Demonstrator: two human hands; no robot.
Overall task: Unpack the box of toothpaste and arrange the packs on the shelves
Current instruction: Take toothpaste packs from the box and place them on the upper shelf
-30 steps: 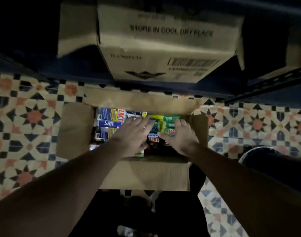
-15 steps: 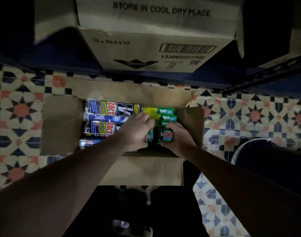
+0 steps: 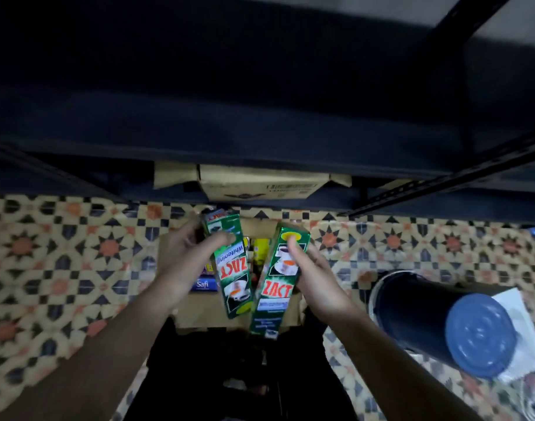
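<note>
1. Up above the open carton (image 3: 199, 311), both hands, each gripping one green ZACT toothpaste pack
2. Left hand (image 3: 184, 262): fingers and thumb wrapped round the left green pack (image 3: 231, 268), tilted, printed face toward the camera, thumb across its upper part
3. Right hand (image 3: 317, 278): curled round the right green pack (image 3: 275, 287), thumb pressed on its face, lower end leaning in toward the other pack
4. Between and beneath the two packs, more toothpaste in the carton: a blue Safi pack (image 3: 203, 284) and a yellowish one (image 3: 260, 250), partly hidden
5. On the patterned tile floor (image 3: 62, 268), the carton, just before the dark metal shelves (image 3: 260, 117)
6. Under the lowest shelf, a second cardboard box (image 3: 260, 185)
7. Off to the right, a dark cylindrical container with a blue end (image 3: 480, 335), blurred
</note>
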